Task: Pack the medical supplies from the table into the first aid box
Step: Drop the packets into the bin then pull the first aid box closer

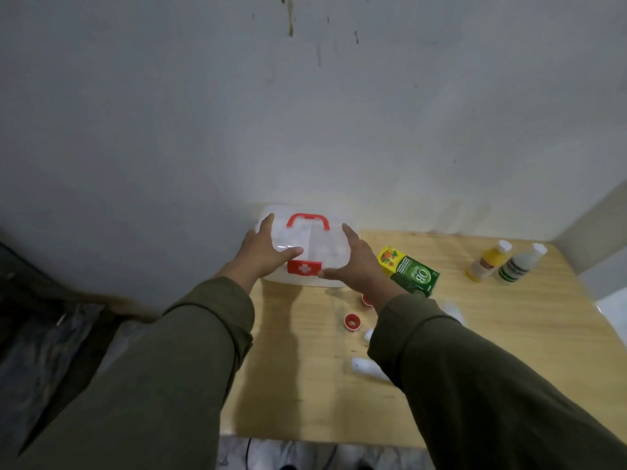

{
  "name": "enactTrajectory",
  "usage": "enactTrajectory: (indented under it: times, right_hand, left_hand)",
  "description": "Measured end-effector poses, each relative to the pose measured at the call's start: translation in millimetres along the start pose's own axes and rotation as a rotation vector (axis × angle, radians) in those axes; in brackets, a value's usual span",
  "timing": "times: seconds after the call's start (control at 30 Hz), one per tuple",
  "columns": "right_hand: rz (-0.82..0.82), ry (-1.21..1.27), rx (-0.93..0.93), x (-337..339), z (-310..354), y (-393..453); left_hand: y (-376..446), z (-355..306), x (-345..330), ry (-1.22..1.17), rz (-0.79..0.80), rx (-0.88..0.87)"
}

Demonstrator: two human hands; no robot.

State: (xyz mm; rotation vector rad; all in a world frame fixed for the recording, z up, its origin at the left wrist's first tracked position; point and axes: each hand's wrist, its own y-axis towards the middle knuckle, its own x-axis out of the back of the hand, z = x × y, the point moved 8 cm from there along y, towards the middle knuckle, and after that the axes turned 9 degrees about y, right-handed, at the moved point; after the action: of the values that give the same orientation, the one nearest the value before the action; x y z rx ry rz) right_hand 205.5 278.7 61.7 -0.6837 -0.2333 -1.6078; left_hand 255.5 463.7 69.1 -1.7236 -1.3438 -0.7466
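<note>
Bracing the shut first aid box (pixel 305 245) at the worktop's (pixel 509 334) back-left corner, I spread my left hand (pixel 263 254) and right hand (pixel 359 262) around its lid, each grip open, thumbs beside the red latch (pixel 304 267), to steady it for opening.

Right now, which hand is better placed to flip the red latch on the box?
Left. Its thumb tip lies right above the latch; the left hand rests on the lid. The right hand holds the box's other side, thumb beside the latch.

Plain room, stained grey wall (pixel 305 96), small wooden table (pixel 305 385)
</note>
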Motion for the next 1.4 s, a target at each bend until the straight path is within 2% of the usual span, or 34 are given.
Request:
enactTrajectory:
  times: [0.23,0.4,0.73,0.93,1.1,1.3,1.4]
  right_hand:
    - [-0.020,-0.041,0.001,-0.7,5.5,-5.3]
    - [-0.065,-0.095,0.006,-3.0,6.0,-6.4]
    - [-0.258,-0.051,0.142,23.6,40.6,2.2]
    - [-0.298,-0.130,0.242,33.9,62.3,7.6]
    - [-0.328,-0.334,0.332,41.2,74.8,23.9]
    - [-0.367,-0.610,0.374,48.0,85.1,43.0]
    - [-0.374,-0.729,0.371,49.2,86.5,48.1]
  left_hand:
    - [-6.6,-2.3,6.3,-0.039,-0.011,-0.047]
    - [-6.0,2.0,16.8,-0.093,-0.082,-0.079]
    - [4.6,2.8,47.5,-0.285,-0.222,-0.109]
    - [11.5,-9.3,62.7,-0.341,-0.292,-0.125]
    - [19.2,-27.2,70.0,-0.249,-0.316,-0.197]
    - [29.5,-30.4,49.7,0.043,-0.219,-0.201]
    - [30.6,-13.5,27.2,0.092,-0.144,-0.152]
